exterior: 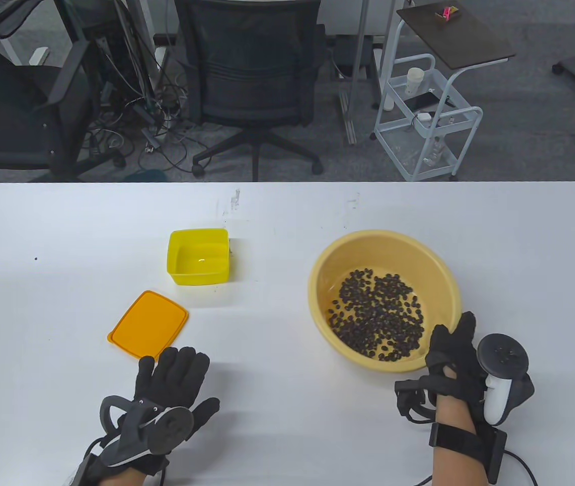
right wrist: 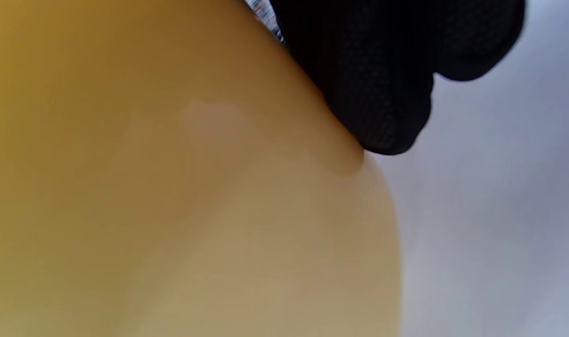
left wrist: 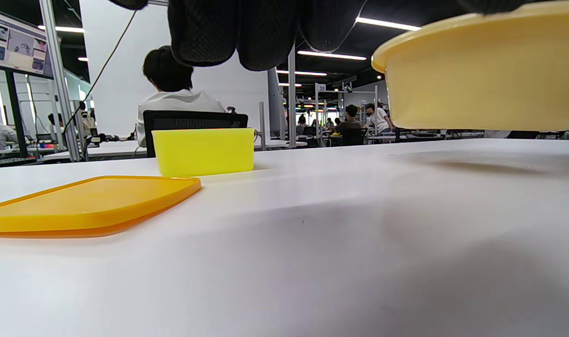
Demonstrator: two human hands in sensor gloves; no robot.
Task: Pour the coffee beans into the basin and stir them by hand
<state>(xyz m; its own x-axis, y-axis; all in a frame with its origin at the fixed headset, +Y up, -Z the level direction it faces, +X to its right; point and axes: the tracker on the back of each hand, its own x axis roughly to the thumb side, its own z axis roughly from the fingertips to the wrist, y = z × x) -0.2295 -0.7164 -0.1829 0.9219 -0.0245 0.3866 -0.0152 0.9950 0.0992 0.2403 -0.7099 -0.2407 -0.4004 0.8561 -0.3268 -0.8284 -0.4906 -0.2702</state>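
My right hand point(exterior: 457, 354) grips the near right rim of the basin point(exterior: 328, 268) holding coffee beans point(exterior: 378, 316); my left hand point(exterior: 168, 390) lies flat, released.

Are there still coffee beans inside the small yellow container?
No, the yellow container is empty; the coffee beans lie in the basin.

Right wrist view: basin point(right wrist: 172, 187) blurred.
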